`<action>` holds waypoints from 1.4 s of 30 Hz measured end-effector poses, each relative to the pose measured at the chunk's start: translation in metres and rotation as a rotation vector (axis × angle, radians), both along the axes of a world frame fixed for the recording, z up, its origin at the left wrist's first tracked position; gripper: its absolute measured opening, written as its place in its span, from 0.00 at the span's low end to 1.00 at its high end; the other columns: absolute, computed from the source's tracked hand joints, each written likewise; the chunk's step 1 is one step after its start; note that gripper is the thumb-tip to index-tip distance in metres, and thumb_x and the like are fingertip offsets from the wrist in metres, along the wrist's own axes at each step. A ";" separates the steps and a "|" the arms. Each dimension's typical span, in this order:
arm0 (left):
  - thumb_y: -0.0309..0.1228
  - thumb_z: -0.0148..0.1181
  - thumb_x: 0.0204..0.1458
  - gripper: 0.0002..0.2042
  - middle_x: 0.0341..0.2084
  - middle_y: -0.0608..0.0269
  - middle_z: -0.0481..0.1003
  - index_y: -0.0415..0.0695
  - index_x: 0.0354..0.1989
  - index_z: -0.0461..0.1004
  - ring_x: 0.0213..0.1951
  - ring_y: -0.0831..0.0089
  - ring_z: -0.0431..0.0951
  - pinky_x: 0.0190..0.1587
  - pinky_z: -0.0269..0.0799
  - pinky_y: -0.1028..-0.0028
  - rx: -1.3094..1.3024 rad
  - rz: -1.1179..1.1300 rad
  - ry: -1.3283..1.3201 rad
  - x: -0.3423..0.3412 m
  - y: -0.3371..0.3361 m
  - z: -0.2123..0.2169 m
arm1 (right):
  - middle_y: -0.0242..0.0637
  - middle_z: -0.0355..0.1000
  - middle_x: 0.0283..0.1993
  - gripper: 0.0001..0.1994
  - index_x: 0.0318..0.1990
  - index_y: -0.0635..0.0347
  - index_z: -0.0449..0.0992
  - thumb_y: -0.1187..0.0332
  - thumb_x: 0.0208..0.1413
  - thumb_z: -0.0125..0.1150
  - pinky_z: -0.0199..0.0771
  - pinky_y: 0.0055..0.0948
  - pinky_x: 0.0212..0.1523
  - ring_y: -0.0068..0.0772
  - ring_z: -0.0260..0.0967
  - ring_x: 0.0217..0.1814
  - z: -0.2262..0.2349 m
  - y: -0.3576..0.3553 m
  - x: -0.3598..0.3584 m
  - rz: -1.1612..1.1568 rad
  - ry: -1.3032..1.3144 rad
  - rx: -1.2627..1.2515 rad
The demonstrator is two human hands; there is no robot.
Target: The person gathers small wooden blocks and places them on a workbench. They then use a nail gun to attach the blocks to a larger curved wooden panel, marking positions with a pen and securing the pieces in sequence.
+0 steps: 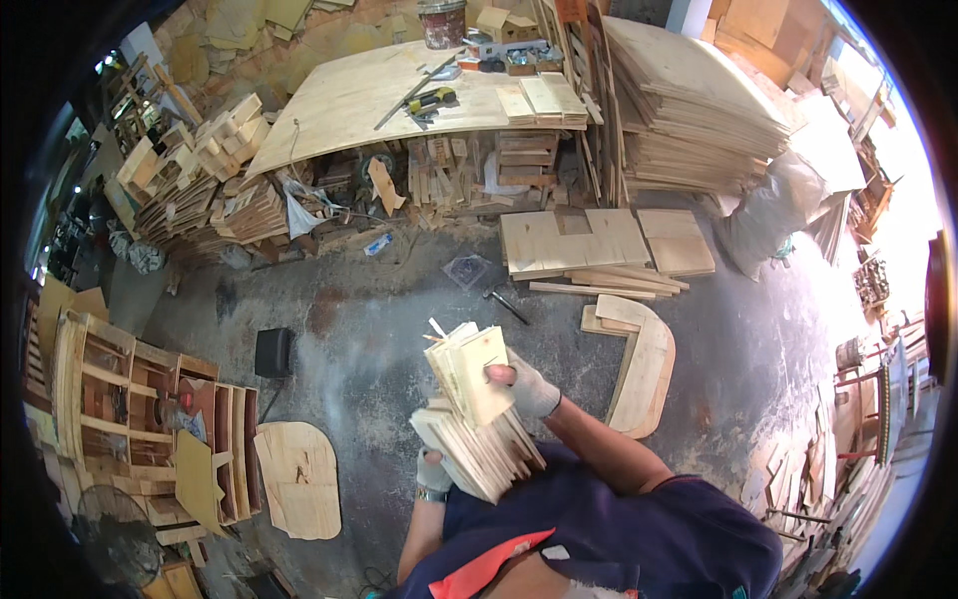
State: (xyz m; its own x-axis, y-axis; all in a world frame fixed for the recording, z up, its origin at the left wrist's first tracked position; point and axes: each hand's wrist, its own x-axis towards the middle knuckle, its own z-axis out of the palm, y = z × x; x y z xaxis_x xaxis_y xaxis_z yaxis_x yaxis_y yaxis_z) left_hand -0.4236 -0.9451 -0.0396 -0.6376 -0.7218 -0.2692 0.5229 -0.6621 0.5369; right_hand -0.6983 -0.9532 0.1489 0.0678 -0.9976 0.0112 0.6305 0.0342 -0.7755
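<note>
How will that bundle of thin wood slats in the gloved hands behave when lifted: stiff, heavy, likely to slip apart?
Each piece in the slat bundle looks flat and rigid, so probably stiff. Unbound and fanned out, the pieces may slide apart. The left hand supports from below while the right hand clamps the top, suggesting moderate weight.

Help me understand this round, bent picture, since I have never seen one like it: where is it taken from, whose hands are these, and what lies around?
A wide lens worn on a person's head looks down, so straight edges bend. Both gloved hands are that person's own. The left hand supports a bundle of thin pale wooden slats from below; the right hand grips a smaller handful of such slats above it. On the grey concrete floor lie flat light plywood boards, a curved wooden piece, a hammer and a small black box.
</note>
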 end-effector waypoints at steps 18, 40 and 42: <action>0.50 0.72 0.46 0.49 0.64 0.38 0.69 0.35 0.72 0.58 0.61 0.42 0.74 0.62 0.76 0.47 0.210 -0.126 0.186 -0.127 -0.292 0.015 | 0.53 0.74 0.59 0.49 0.72 0.68 0.59 0.38 0.55 0.67 0.76 0.43 0.64 0.46 0.77 0.59 -0.045 -0.229 -0.199 -0.483 -0.202 0.095; 0.62 0.47 0.62 0.39 0.71 0.57 0.65 0.52 0.77 0.57 0.67 0.54 0.70 0.65 0.69 0.44 0.183 0.034 0.096 -0.460 -0.672 0.129 | 0.39 0.77 0.52 0.29 0.64 0.63 0.70 0.51 0.64 0.65 0.83 0.33 0.51 0.33 0.79 0.49 -0.103 -0.341 -0.405 -1.102 -0.091 0.422; 0.58 0.47 0.64 0.36 0.70 0.57 0.67 0.48 0.75 0.58 0.65 0.55 0.73 0.65 0.72 0.49 0.141 -0.018 0.118 -0.508 -0.717 0.132 | 0.41 0.77 0.54 0.30 0.65 0.64 0.69 0.50 0.64 0.63 0.83 0.35 0.52 0.36 0.79 0.51 -0.100 -0.352 -0.412 -1.128 -0.138 0.353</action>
